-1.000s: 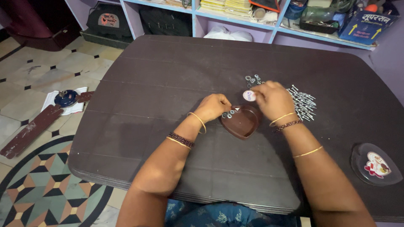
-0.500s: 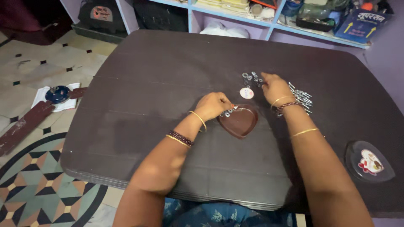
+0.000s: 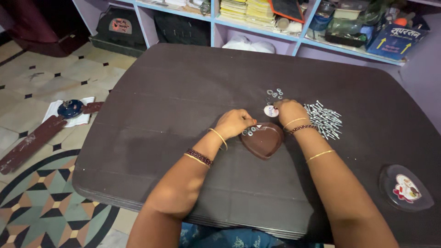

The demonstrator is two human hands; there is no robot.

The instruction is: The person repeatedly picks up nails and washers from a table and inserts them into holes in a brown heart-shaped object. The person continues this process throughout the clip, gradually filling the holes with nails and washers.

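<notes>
A brown heart-shaped dish (image 3: 263, 140) sits on the dark table (image 3: 174, 96) in front of me, with a few small washers at its near-left rim. My left hand (image 3: 235, 122) rests curled at the dish's left edge, fingertips at those washers. My right hand (image 3: 287, 110) lies just behind the dish, fingers closed near a round white sticker-like disc (image 3: 270, 111). Loose washers (image 3: 274, 94) lie beyond the disc. A pile of silver screws (image 3: 324, 119) spreads to the right of my right hand.
A dark heart-shaped lid with a picture (image 3: 405, 188) lies at the table's right. Shelves with books and boxes (image 3: 285, 18) stand behind the table. On the tiled floor at left lie a white cloth with a blue part (image 3: 70, 109) and a brown fan blade (image 3: 32, 143).
My right hand has moved from over the dish back toward the washers and white disc. The left hand stays at the dish's left rim. The view has shifted slightly.
</notes>
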